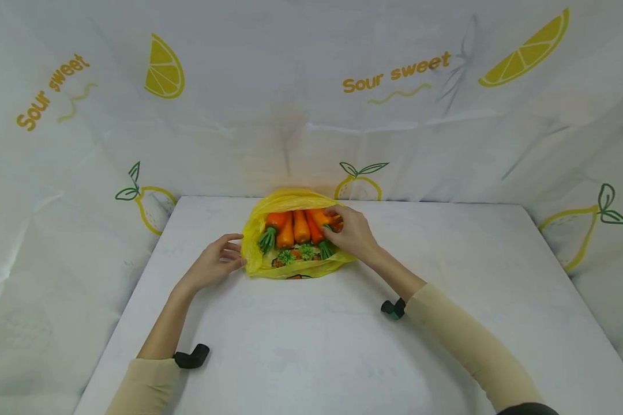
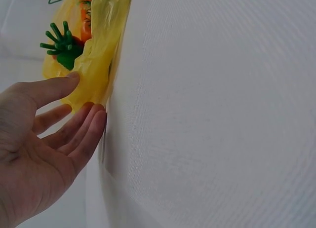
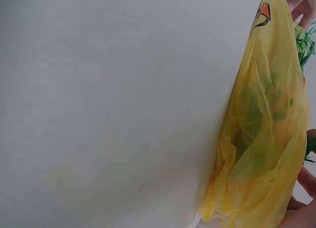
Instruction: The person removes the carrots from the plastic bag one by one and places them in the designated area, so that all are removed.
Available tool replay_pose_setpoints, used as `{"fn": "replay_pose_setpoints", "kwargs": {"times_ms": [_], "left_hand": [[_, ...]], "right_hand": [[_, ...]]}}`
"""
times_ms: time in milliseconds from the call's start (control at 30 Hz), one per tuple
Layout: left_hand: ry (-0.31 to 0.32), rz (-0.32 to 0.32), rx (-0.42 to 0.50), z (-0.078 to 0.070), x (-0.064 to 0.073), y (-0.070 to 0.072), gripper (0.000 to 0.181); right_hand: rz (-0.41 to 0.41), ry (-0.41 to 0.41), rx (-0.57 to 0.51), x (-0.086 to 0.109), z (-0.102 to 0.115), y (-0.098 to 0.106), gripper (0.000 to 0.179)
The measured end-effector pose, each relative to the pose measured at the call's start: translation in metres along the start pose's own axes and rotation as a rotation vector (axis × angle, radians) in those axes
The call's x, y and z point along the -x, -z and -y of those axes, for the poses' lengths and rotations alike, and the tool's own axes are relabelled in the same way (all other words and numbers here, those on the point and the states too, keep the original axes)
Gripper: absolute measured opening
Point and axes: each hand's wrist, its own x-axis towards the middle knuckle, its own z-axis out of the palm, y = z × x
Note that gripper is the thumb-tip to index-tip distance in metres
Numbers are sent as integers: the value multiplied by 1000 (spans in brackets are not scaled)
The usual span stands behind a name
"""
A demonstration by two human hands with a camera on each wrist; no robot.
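A yellow plastic bag [image 1: 262, 262] lies with its mouth spread toward me at the back of the table. Inside are several orange carrots [image 1: 301, 227] with green tops, in a row above some leafy green bits [image 1: 306, 251]. My left hand [image 1: 219, 262] is at the bag's left edge; in the left wrist view its fingers and thumb touch the yellow plastic, loosely extended, near one carrot's green top [image 2: 64, 48]. My right hand [image 1: 354, 231] reaches into the bag's right side, thumb and fingers curled around the green end of the rightmost carrot. The right wrist view mostly shows the bag's outside [image 3: 261, 139].
The white table [image 1: 301, 340] stretches in front of the bag and to both sides. Right behind its back edge hangs a white cloth [image 1: 239, 132] printed with lemons and lettering. Black wrist mounts [image 1: 192, 356] sit on both forearms.
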Motion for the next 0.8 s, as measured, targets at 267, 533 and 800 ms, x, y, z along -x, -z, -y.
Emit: {"fn": "replay_pose_setpoints", "kwargs": {"times_ms": [267, 533, 800], "left_hand": [[-3, 3, -7, 1, -1, -2, 65], [5, -2, -16, 0, 0, -2, 65], [4, -9, -9, 1, -1, -3, 64]], "right_hand": [[-7, 28, -21, 11, 3, 7, 35], [-1, 34, -62, 20, 6, 15, 34], [-6, 35, -91, 27, 9, 28, 32]]}}
